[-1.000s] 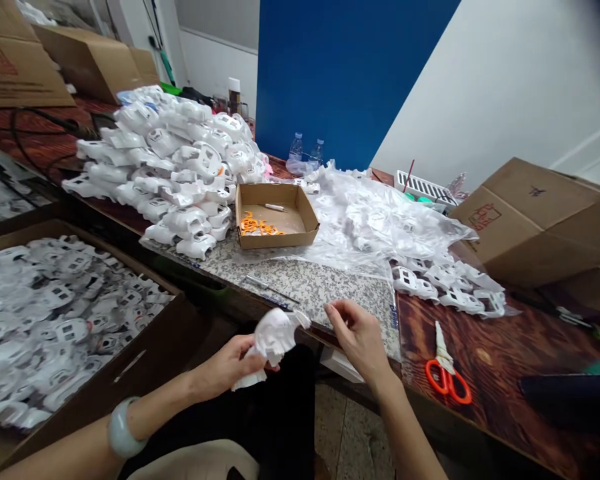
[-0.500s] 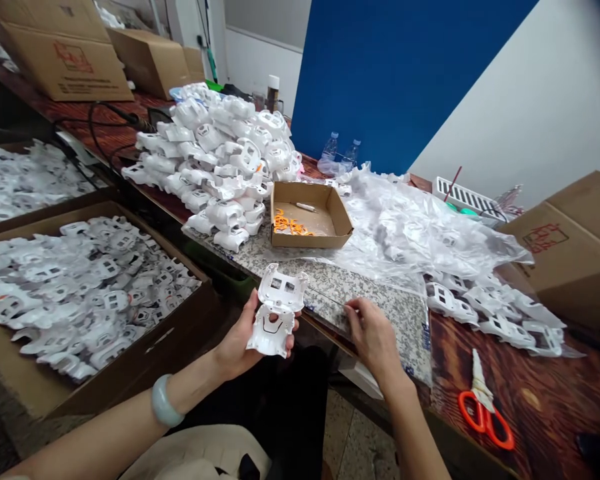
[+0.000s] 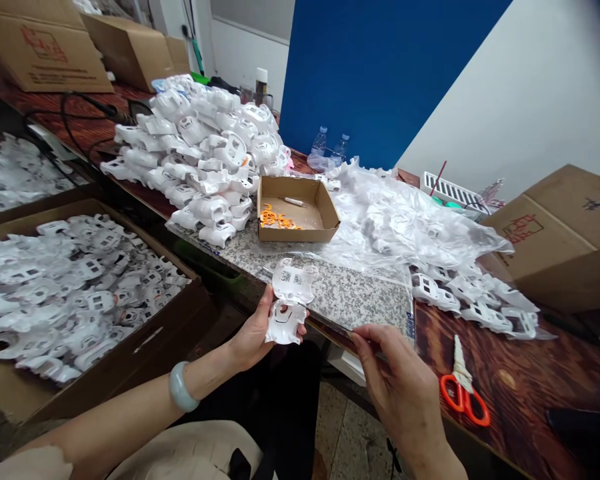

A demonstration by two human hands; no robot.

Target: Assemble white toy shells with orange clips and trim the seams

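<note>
My left hand [image 3: 250, 339] is closed around a white plastic shell [image 3: 295, 281] with two square windows, held with its inner side up just off the table edge. Its lower part has a rounded hole and a dark curved outline; I cannot tell whether it is one piece or two joined. My right hand [image 3: 405, 377] pinches a thin dark rod [image 3: 336, 325] between thumb and fingertips. That rod points left toward the shell, and much of it is hidden in the hand. Below both hands lies the edge of the speckled grey mat [image 3: 365, 300].
A shallow cardboard box [image 3: 300, 235] holds small orange parts [image 3: 277, 219] and a white pen-like item [image 3: 295, 202]. White shells [image 3: 200, 153] are heaped behind my left hand. More fill a large carton [image 3: 145, 337] at left. Orange-handled scissors [image 3: 463, 393] and plastic sheeting [image 3: 395, 213] lie right.
My right hand has come closer and lower, with the rod drawn away from the shell. My left hand and the shell sit slightly farther right in view, and the whole view has shifted.
</note>
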